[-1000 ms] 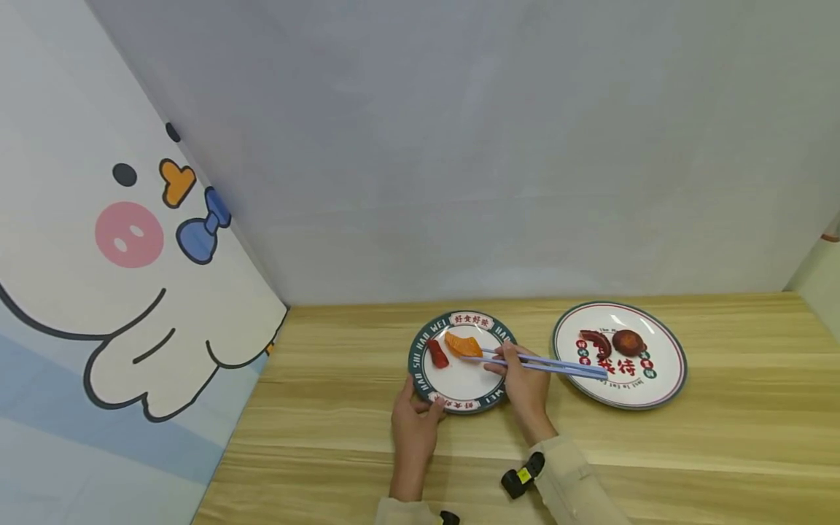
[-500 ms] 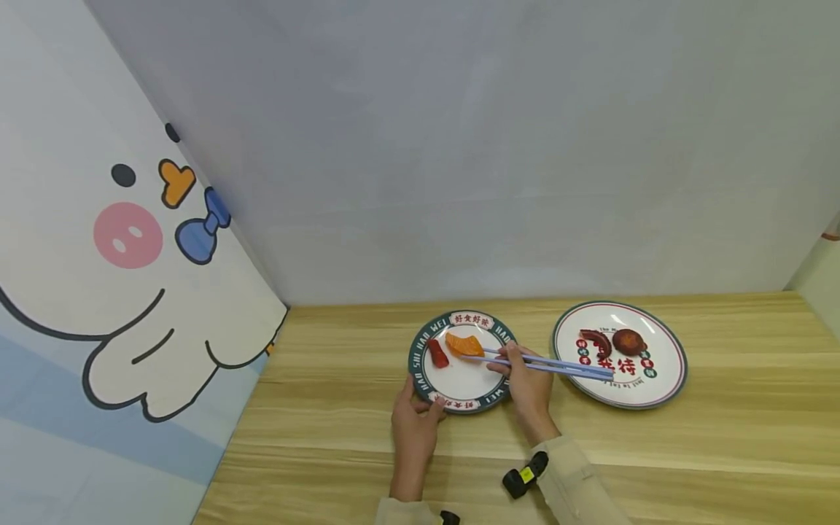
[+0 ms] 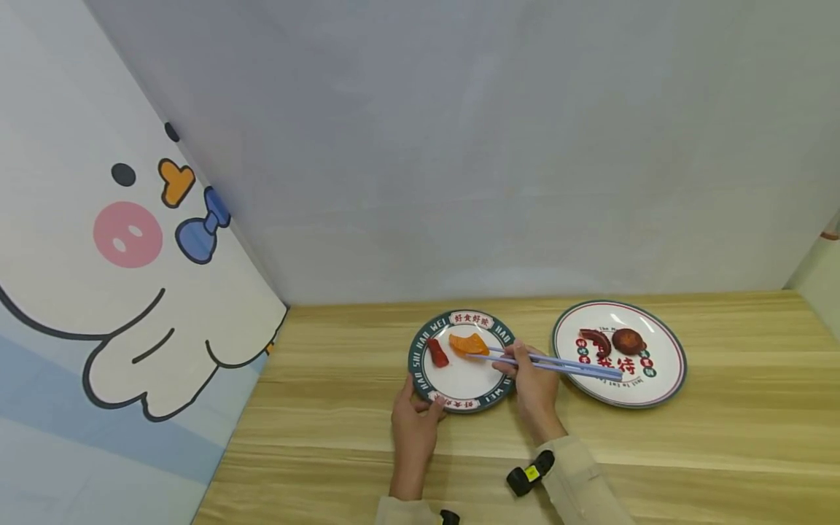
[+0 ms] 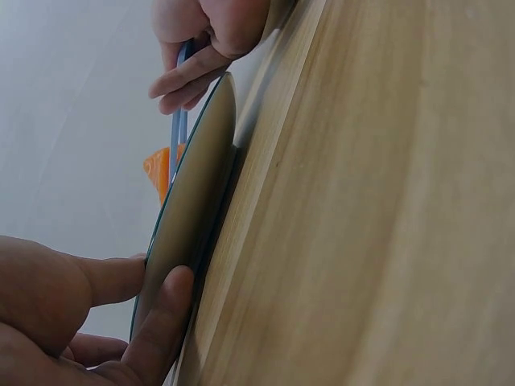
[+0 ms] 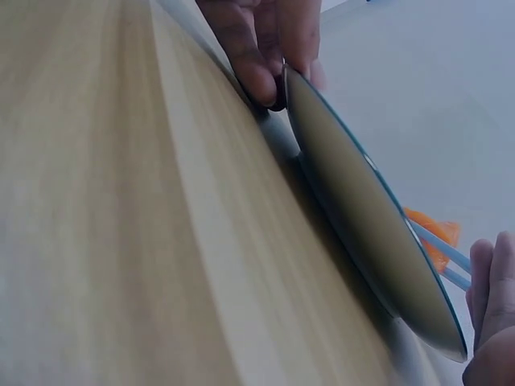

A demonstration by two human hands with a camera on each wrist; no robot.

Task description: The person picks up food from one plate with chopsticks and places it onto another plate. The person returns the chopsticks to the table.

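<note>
My left hand (image 3: 415, 426) grips the near-left rim of the green-rimmed plate (image 3: 453, 384), thumb on the rim and fingers beneath, as the left wrist view shows. My right hand (image 3: 534, 390) holds a pair of pale blue chopsticks (image 3: 571, 364) over the plate's right side. Their tips are at the right end of an orange salmon slice (image 3: 469, 344) with pale stripes. In the left wrist view the salmon slice (image 4: 158, 170) shows above the rim, between the tips. A small red piece of food (image 3: 437, 353) lies left of it on the plate.
To the right stands an oval white plate (image 3: 663, 386) with a dark red curved piece (image 3: 599, 341) and a round brown piece (image 3: 628, 342) on it. The chopsticks' back ends hang over its left part. A grey wall (image 3: 512, 146) rises behind the wooden table (image 3: 328, 379).
My right hand and the chopsticks have shifted slightly to the right, and the salmon slice has moved a little the same way. The left hand and both plates have stayed put.
</note>
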